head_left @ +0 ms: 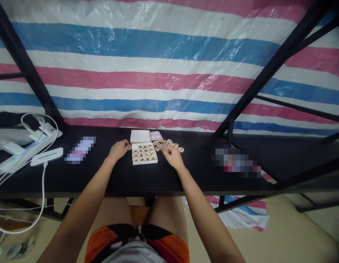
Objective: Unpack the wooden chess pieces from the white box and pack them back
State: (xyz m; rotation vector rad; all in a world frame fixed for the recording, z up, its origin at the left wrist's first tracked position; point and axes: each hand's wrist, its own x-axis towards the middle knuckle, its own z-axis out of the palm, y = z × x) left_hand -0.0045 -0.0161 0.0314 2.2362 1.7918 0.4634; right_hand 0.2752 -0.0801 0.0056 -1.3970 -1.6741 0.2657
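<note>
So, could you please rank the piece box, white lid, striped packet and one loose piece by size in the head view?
1. piece box
2. white lid, though it lies farther back, so possibly equal
3. striped packet
4. loose piece

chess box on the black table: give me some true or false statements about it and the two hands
1. The white box holds round pieces. True.
2. The left hand is at the box's right side. False: it is at the box's left edge.
3. Loose pieces lie on the table to the right of the box. True.
4. The right hand rests inside the box. False: it is outside, right of the box, next to the loose pieces.
</note>
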